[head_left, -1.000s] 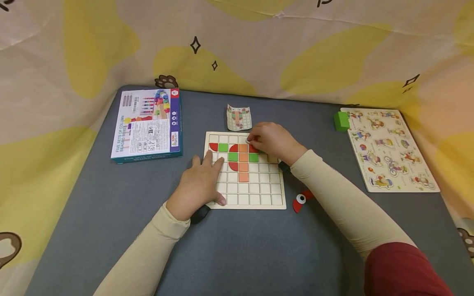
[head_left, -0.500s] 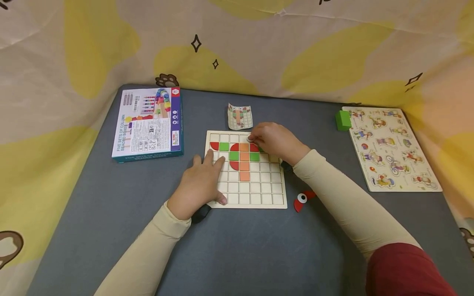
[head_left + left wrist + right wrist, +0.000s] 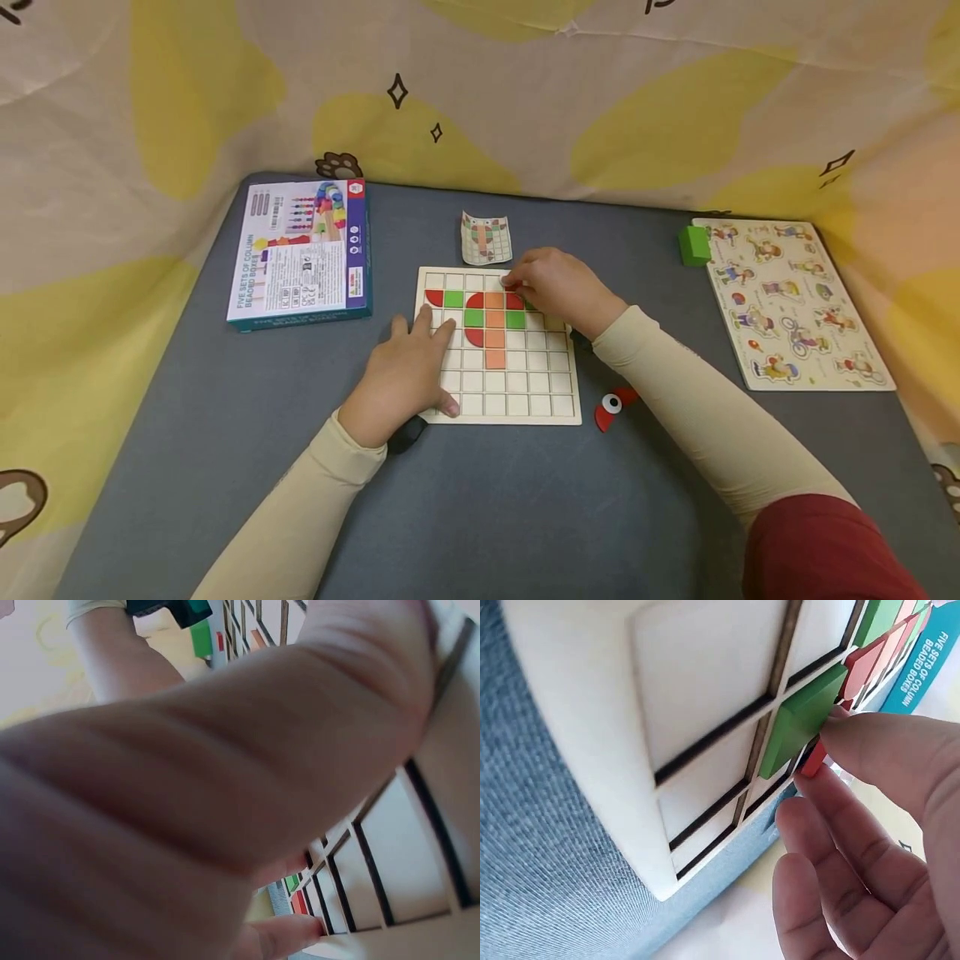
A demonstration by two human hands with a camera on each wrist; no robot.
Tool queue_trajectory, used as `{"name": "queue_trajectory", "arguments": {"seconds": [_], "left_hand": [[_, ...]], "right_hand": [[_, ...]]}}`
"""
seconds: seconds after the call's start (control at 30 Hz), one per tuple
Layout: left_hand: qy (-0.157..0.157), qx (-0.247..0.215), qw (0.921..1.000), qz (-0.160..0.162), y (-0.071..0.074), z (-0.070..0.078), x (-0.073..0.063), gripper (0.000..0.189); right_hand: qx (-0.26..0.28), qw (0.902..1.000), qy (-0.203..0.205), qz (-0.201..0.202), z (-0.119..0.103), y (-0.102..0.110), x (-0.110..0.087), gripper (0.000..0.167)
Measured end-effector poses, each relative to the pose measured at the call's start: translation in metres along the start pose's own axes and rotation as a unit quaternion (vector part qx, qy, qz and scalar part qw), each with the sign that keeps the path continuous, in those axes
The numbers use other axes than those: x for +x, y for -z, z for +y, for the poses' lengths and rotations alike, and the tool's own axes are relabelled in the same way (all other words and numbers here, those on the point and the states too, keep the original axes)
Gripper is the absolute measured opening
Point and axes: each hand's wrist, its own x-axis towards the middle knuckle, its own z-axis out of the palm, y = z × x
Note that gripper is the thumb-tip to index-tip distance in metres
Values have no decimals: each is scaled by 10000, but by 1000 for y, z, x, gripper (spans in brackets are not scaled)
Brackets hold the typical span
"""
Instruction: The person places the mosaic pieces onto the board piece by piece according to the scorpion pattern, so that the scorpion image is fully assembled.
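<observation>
A pale wooden grid board (image 3: pixel 517 406) lies on the table, with red, green and orange pieces in its upper cells. My left hand (image 3: pixel 401 371) rests spread on the board's left side, thumb near the lower edge; in the left wrist view its fingertips (image 3: pixel 289 934) touch the grid. My right hand (image 3: pixel 562 287) is over the upper right cells. In the right wrist view, its thumb and index finger pinch a small red piece (image 3: pixel 814 759), mostly hidden, just past a green square (image 3: pixel 802 720). Right of the board lie loose red pieces (image 3: pixel 604 417), with a white eye disc (image 3: pixel 611 403) there.
A small pattern card (image 3: pixel 485 240) lies behind the board. A beaded-toy box (image 3: pixel 300 250) is at the left. On the right, a picture puzzle board (image 3: pixel 798 312) has a green block (image 3: pixel 694 246) at its corner. A patterned cloth (image 3: pixel 480 92) hangs behind the table.
The right fingers have shifted very slightly over the upper cells, and more of the red piece in the row below them shows than a second ago. The left hand stays in place.
</observation>
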Motion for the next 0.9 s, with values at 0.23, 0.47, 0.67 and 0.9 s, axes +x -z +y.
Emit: {"name": "queue_trajectory", "arguments": {"seconds": [0.23, 0.47, 0.67, 0.9], "left_hand": [[-82, -20, 9999, 101, 1, 0, -1, 124], [-77, -17, 9999, 97, 1, 1, -1, 124], [-70, -21, 9999, 93, 1, 1, -1, 124], [-96, 37, 9999, 130, 1, 0, -1, 125]], "right_hand": [[-296, 9995, 50, -56, 1, 2, -4, 24], [-586, 9981, 25, -187, -4, 7, -10, 37], [-656, 9971, -96, -363, -8, 10, -14, 44], [-393, 9973, -286, -550, -5, 11, -15, 50]]}}
